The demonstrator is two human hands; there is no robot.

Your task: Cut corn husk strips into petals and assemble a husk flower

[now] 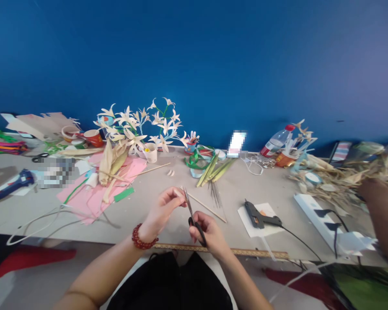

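Note:
My right hand [209, 231] is closed on black-handled scissors [189, 203], its fingers through the loops, with the blades pointing up and away. Close to the blades, my left hand [167, 207] pinches a small pale piece [180, 193], mostly hidden by the fingers. A red bead bracelet circles my left wrist. Behind my hands, a thin stick [210, 208] lies on the table [142, 224]. Several small white bits [170, 173] lie farther back, beside green-yellow husk strips [215, 171] and thin wires [216, 196].
Pale husk flowers [163, 125] stand in a paper cup [151, 153]. On the left are pink paper [80, 198] with husks and a blue glue gun [14, 186]. At right lie a black glue gun [258, 216] and a power strip [313, 215]. Another person's arm [380, 211] reaches in.

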